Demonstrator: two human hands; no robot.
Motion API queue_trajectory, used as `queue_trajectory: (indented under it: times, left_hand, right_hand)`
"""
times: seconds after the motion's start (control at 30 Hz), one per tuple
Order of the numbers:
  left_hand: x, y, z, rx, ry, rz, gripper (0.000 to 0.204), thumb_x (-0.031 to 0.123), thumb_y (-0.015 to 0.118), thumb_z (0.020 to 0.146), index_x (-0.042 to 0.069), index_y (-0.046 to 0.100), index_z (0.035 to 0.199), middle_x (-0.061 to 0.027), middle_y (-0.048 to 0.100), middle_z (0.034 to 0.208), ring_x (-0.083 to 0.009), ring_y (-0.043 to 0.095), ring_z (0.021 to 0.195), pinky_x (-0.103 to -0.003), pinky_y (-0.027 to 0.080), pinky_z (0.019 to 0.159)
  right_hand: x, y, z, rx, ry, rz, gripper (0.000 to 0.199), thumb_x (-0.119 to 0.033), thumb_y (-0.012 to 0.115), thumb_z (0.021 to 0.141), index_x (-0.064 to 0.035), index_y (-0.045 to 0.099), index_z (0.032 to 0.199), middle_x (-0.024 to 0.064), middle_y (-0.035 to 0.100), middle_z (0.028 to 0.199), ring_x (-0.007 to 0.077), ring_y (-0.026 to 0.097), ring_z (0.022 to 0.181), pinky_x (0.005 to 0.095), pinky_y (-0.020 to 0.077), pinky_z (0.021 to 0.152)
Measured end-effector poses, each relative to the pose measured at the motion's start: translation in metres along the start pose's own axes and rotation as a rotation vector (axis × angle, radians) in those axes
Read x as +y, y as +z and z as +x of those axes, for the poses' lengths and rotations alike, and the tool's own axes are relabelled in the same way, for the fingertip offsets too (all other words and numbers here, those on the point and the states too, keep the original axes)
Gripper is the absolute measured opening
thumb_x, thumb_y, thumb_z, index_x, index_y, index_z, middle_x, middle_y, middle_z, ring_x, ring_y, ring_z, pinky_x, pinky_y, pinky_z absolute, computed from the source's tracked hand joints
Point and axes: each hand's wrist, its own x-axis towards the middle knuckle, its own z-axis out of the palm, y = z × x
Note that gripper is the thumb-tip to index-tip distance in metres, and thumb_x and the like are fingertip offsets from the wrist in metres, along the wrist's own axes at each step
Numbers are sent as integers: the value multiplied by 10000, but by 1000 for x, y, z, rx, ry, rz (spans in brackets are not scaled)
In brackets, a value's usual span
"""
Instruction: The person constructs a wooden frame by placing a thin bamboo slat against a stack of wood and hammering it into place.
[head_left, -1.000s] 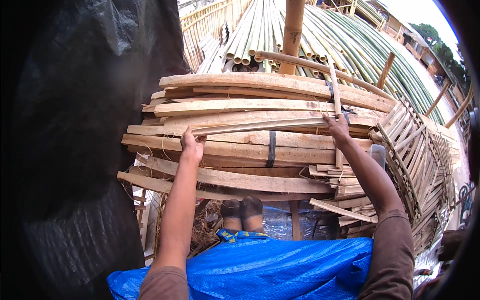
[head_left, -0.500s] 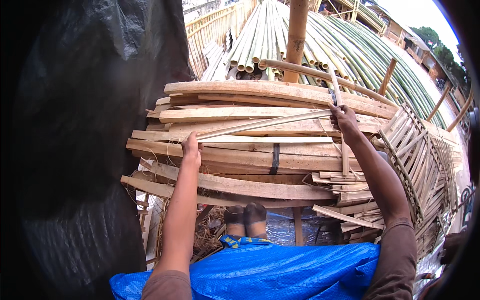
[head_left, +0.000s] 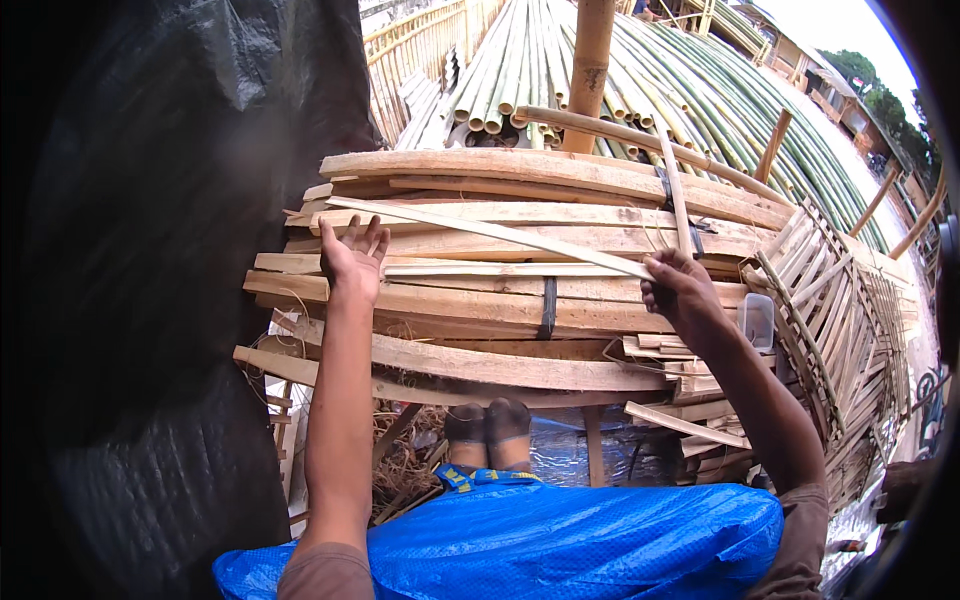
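Observation:
My right hand (head_left: 686, 298) pinches one end of a thin, pale bamboo strip (head_left: 500, 235), which slants up and away to the left over stacked timber beams (head_left: 480, 322). Palm upward and fingers spread, my left hand (head_left: 354, 258) is empty just below the strip's far end. A second pale strip (head_left: 500, 269) lies along the beams between my hands. Near my right hand, a narrow upright slat (head_left: 675, 190) leans across the stack. A black band (head_left: 549, 306) wraps one of the beams.
A blue plastic sheet (head_left: 560, 535) covers my lap. Short split pieces (head_left: 690, 380), a clear plastic container (head_left: 756, 322) and a slatted bamboo frame (head_left: 810, 290) are on the right. Black sheeting (head_left: 170, 300) hangs at left. Long bamboo poles (head_left: 640, 90) lie behind a thick post (head_left: 588, 75).
My left hand has let go of the strip and opened. The strip's left end has swung up and away, while my right hand has come lower and nearer with the other end.

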Motion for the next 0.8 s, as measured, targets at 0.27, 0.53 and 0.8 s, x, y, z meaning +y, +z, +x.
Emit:
queue_trajectory:
  times: [0.27,0.53,0.8]
  left_hand:
    - [13,13,-34,-97,115,182,532,589,443,986,243,418,1389,-49,540,1163,-168,525,1014,-427,461,885]
    - [45,5,-27,-153,306,384,267,363,536,1017,158,494,1184,33,446,734,-36,381,494,-193,319,421]
    - [-24,-47,-17,-273,39,1130,397,283,532,1025,94,455,1365,8,501,801,-50,419,477,-201,379,406]
  right_hand:
    - [147,28,-82,-143,388,528,111,-173,615,972,-95,537,964,34,577,742,97,509,578,218,404,525]
    - [225,81,-111,-412,624,241,405,-359,537,1018,-56,519,1287,114,637,1032,155,637,820,271,543,742]
    - [257,65,-126,-270,514,90,261,-201,616,974,-21,584,1161,77,666,978,109,618,831,240,506,712]
